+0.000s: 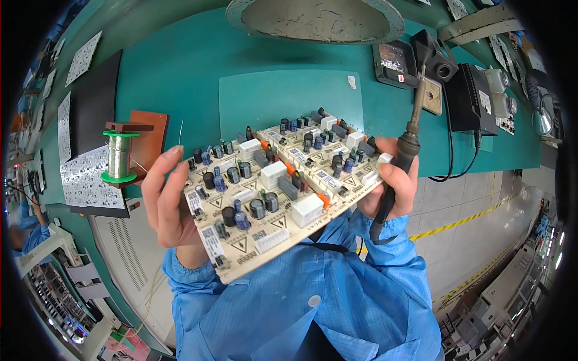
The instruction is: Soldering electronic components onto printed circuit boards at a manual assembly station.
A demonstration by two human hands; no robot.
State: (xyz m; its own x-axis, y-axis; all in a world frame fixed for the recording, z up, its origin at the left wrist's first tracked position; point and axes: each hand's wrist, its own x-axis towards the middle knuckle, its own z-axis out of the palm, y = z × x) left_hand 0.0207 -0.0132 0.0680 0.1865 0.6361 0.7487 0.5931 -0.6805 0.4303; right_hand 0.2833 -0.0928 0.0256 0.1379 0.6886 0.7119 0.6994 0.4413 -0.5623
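Observation:
Between my two hands a cream circuit board panel (283, 201) is held up, tilted, its component side showing. Capacitors, white blocks and orange parts stand on it in repeating groups. My left hand (167, 195) grips the panel's left edge, and a thin solder wire (181, 131) sticks up by its fingertips. At the right edge my right hand (398, 183) pinches the panel. The same hand also holds a soldering iron (408, 144), its dark handle slanting across the palm and its tip pointing up and away.
A solder wire spool (119, 157) stands on a brown holder at left, beside boards on a black sheet (99, 102). A grey lamp-like hood (316, 21) overhangs the green mat (289, 90). At back right are an iron stand (435, 57), a solder tray (394, 63) and a black box (471, 99).

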